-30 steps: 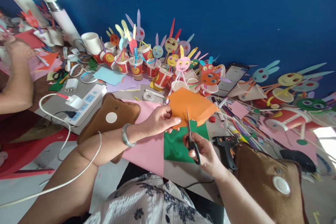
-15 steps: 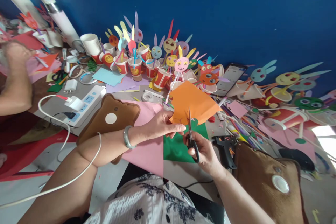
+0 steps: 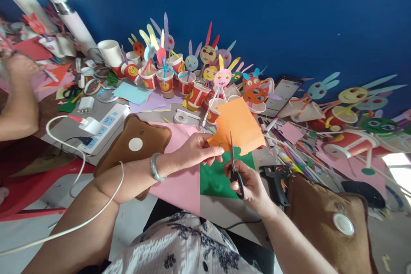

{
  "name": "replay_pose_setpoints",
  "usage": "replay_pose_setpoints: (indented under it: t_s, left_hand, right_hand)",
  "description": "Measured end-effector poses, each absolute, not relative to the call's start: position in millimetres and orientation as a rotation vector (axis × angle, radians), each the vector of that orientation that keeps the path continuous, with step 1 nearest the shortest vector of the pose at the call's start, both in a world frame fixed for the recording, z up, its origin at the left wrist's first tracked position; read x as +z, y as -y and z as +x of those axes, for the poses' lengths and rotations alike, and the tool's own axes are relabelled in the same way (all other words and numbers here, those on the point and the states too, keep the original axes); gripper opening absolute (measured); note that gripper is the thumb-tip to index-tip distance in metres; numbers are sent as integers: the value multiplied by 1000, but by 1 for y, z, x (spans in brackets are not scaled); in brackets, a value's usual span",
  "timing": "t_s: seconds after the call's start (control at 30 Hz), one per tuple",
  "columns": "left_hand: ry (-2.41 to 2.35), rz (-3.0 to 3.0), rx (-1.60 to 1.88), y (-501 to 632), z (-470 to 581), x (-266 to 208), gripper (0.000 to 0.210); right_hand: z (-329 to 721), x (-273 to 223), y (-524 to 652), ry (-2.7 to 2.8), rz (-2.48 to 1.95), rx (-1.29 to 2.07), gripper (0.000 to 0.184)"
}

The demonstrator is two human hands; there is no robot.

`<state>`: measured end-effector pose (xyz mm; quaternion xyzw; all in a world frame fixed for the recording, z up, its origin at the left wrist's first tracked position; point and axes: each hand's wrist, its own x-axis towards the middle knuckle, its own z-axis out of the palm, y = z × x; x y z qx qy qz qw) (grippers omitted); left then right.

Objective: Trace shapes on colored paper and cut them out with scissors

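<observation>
My left hand (image 3: 202,150) pinches the lower left corner of an orange sheet of paper (image 3: 240,124), holding it up over the table. Curved notches show along the sheet's lower edge, and faint round outlines are drawn near my thumb. In my right hand (image 3: 247,180) is a pair of black-handled scissors (image 3: 236,177), its blades pointing up against the lower edge of the orange paper. Below both hands lie a green sheet (image 3: 215,182) and a pink sheet (image 3: 183,180).
Paper cups with rabbit faces (image 3: 165,81) line the wall. A power strip (image 3: 105,126) and a brown cushion-like pad (image 3: 144,135) lie left. To the right are a black glue gun (image 3: 276,184), a phone (image 3: 282,94) and another brown pad (image 3: 321,222). A co-worker's arm (image 3: 22,94) shows far left.
The orange paper has turned in my left hand, its right part swinging down and its top edge tilting. My right hand and the scissors stay almost where they were.
</observation>
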<state>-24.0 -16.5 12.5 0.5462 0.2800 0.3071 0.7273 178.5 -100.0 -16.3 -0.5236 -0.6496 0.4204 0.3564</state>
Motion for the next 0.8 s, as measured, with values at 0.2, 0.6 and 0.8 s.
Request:
replay_pose_setpoints:
  t_s: [0.2,0.6,0.8]
  left_hand:
    - [-639,1193,671,18,-26,19,26]
    - [-592,1157,694,15,-27,15,23]
    - [-601,1148,708,15,-27,15,25]
  right_hand:
    - [178,-13,101,1671,-1355,1128,62]
    - [179,-9,101,1659,-1326,1203,63]
    - [179,-10,101,1658,-1323,1207,61]
